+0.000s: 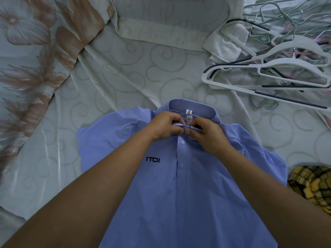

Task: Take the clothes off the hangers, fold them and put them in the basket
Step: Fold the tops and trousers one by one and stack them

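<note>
While lying flat on the bed (125, 72), front up, the shirt (179, 194) is easier to button: left hand (167, 127) and right hand (208, 135) both pinching its collar opening (hangers (265, 77) piled beyond).

Light blue button-front shirt (188, 185) spread face up on bed, collar farthest away, dark chest lettering. White and grey hangers (268, 74) piled empty at right.
</note>
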